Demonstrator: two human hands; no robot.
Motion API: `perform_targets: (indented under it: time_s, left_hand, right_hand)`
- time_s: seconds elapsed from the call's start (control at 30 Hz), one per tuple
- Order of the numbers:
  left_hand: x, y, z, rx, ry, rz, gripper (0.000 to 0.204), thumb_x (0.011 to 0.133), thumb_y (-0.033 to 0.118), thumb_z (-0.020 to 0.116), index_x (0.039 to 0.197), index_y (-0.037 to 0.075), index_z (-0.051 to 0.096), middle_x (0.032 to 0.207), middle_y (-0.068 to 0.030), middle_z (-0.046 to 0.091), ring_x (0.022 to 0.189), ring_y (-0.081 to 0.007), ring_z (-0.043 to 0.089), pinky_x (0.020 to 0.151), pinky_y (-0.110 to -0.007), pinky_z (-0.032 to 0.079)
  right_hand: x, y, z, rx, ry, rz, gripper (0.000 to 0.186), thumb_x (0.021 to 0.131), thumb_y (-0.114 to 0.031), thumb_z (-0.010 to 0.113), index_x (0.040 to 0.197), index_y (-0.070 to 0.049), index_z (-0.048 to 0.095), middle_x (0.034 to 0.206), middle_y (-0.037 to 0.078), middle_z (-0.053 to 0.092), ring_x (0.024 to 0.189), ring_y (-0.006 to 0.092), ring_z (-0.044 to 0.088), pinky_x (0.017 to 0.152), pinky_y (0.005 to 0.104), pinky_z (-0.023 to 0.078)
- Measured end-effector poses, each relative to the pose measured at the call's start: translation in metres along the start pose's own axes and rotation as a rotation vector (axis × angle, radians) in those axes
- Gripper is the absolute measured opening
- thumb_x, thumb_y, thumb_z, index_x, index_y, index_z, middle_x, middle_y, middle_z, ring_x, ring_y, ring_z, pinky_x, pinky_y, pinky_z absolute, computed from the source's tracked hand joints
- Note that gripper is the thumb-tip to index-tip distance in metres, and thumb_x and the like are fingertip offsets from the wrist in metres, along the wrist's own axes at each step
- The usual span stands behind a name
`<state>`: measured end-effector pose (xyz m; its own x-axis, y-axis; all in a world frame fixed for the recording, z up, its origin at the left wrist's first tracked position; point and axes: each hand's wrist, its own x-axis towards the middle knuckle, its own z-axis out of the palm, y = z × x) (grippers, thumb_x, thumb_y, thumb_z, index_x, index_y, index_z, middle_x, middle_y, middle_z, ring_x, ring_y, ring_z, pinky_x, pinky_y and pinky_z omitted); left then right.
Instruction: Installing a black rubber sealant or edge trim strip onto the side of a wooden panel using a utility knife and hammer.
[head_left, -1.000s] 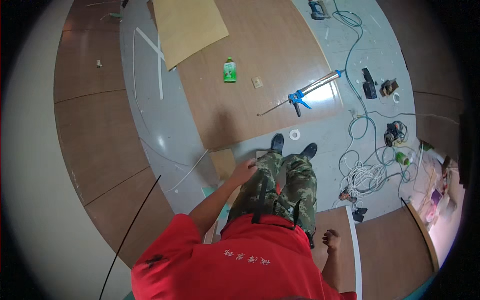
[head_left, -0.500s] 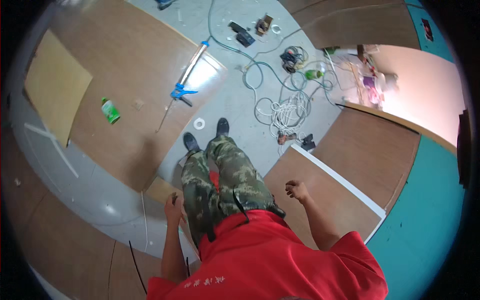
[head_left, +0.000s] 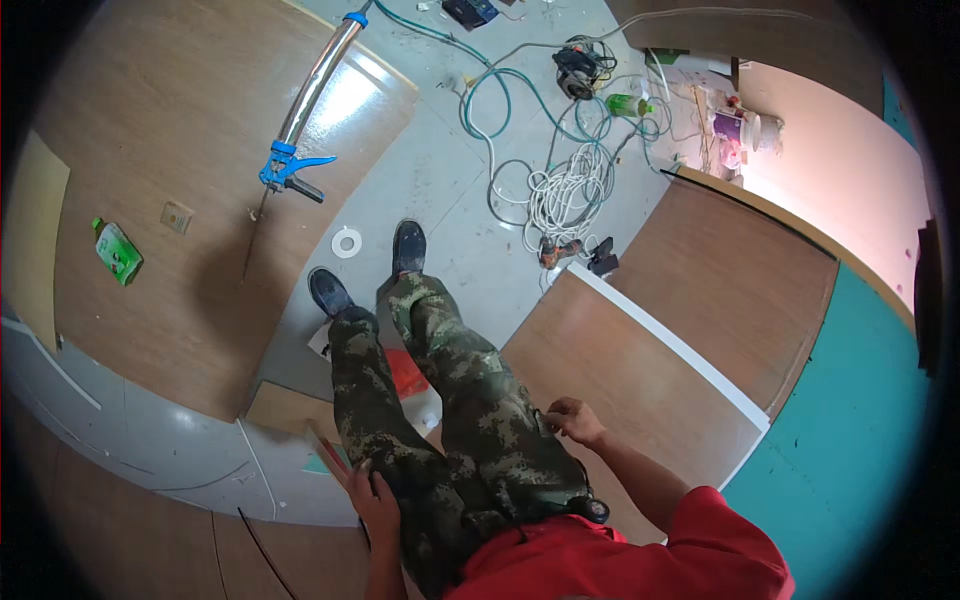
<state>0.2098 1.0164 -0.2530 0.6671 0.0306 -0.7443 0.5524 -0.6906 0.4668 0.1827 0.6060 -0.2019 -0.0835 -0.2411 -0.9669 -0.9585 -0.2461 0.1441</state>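
Observation:
My left hand (head_left: 375, 500) hangs beside my left thigh, holding nothing, its fingers loosely bent and apart. Close to it is the edge of a narrow board (head_left: 328, 455). At my right thigh is my right hand (head_left: 577, 419), its fingers half curled near the side of the camouflage trousers (head_left: 480, 385); no object shows in it, and whether the fingertips touch the cloth is unclear. Ahead on the left, a blue and silver caulking gun (head_left: 310, 105) lies on a large brown board (head_left: 190, 110), out of reach of both hands.
A green packet (head_left: 118, 252) lies on the brown board. A white tape roll (head_left: 346, 242) is near my shoes. Coiled white cable (head_left: 568, 200), a green hose (head_left: 508, 95), a drill (head_left: 557, 252) and a green bottle (head_left: 628, 105) lie ahead. Brown panels (head_left: 640, 370) lean at right.
My view has shifted, bringing the floor things lower and left. My right hand has come in against my right thigh; my left hand has dropped lower beside my left leg.

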Motion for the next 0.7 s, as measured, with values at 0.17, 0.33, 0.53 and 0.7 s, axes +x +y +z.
perform_targets:
  time_s: [0.17,0.33,0.53,0.7]
  left_hand:
    - [-0.009,0.004,-0.020,0.037,0.031,-0.024,0.027,0.088,0.007,0.056,0.114,0.000,0.061,0.111,-0.0222,0.061,0.108,-0.0403,0.056,0.096,-0.046,0.043]
    - [-0.004,0.017,-0.005,0.006,0.102,0.112,0.029,0.084,0.009,0.061,0.113,0.006,0.063,0.109,-0.0194,0.061,0.105,-0.0384,0.057,0.093,-0.046,0.046]
    - [0.038,-0.011,-0.029,0.112,0.179,0.072,0.041,0.085,0.014,0.060,0.124,0.002,0.055,0.114,-0.0227,0.058,0.109,-0.0418,0.055,0.094,-0.048,0.046]
    - [0.146,-0.047,-0.090,0.219,0.237,-0.017,0.051,0.085,0.020,0.060,0.129,-0.003,0.048,0.116,-0.0265,0.057,0.105,-0.0452,0.057,0.091,-0.051,0.048]
  right_hand:
    - [0.013,-0.010,0.018,0.064,0.055,-0.074,0.021,0.090,-0.019,0.061,0.096,0.000,0.063,0.079,0.007,0.065,0.066,0.0147,0.060,0.057,0.0305,0.049]
    - [-0.019,-0.001,-0.006,0.237,0.067,-0.123,0.019,0.092,-0.018,0.061,0.093,0.001,0.062,0.073,0.007,0.061,0.061,0.0148,0.056,0.053,0.0286,0.045]
    - [-0.010,0.007,-0.009,0.133,0.055,-0.049,0.024,0.092,-0.020,0.059,0.098,0.003,0.062,0.074,0.010,0.063,0.055,0.0172,0.058,0.047,0.0297,0.044]
    - [-0.003,0.029,-0.011,0.126,0.070,-0.125,0.024,0.091,-0.019,0.058,0.101,0.003,0.061,0.075,0.011,0.064,0.052,0.0162,0.057,0.044,0.0289,0.044]
